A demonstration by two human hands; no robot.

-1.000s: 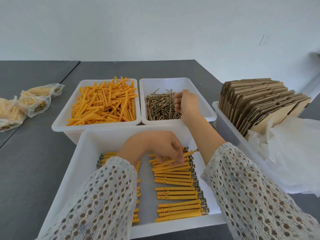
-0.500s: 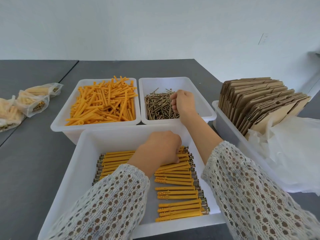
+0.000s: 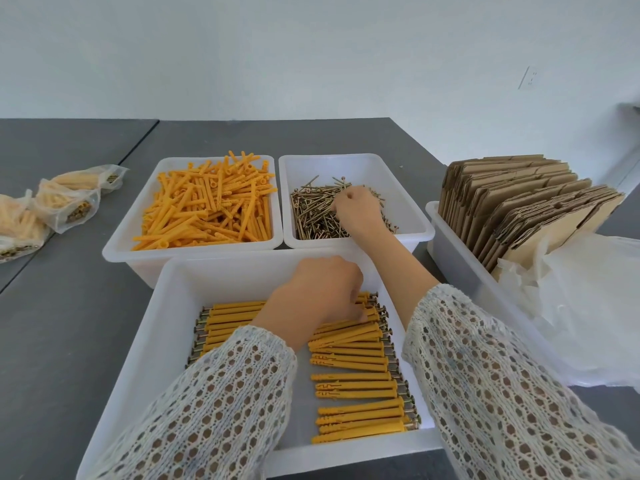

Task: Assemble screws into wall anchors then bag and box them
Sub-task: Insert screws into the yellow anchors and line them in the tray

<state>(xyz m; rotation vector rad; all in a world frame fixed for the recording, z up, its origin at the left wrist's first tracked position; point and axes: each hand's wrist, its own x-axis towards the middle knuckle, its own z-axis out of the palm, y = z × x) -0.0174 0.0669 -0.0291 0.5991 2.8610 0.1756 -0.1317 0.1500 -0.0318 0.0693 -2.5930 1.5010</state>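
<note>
A white bin at the front (image 3: 162,317) holds two rows of orange anchors with screws in them (image 3: 353,386). My left hand (image 3: 318,296) rests curled, knuckles up, on the far end of the right row; its fingertips touch the anchors, and the hand hides any grip. Behind it, a bin of loose orange anchors (image 3: 207,209) stands at the left and a bin of brass screws (image 3: 311,216) at the right. My right hand (image 3: 356,213) is down in the screw pile with its fingers pinched together on screws.
A bin at the right (image 3: 433,216) holds flat cardboard boxes (image 3: 512,202) standing on edge, with clear plastic bags (image 3: 588,306) heaped in front of them. Several filled bags (image 3: 65,202) lie on the grey table at the far left.
My left hand set an assembled anchor onto the right row and stayed curled over it. My right hand dipped from above the screws down into the pile.
</note>
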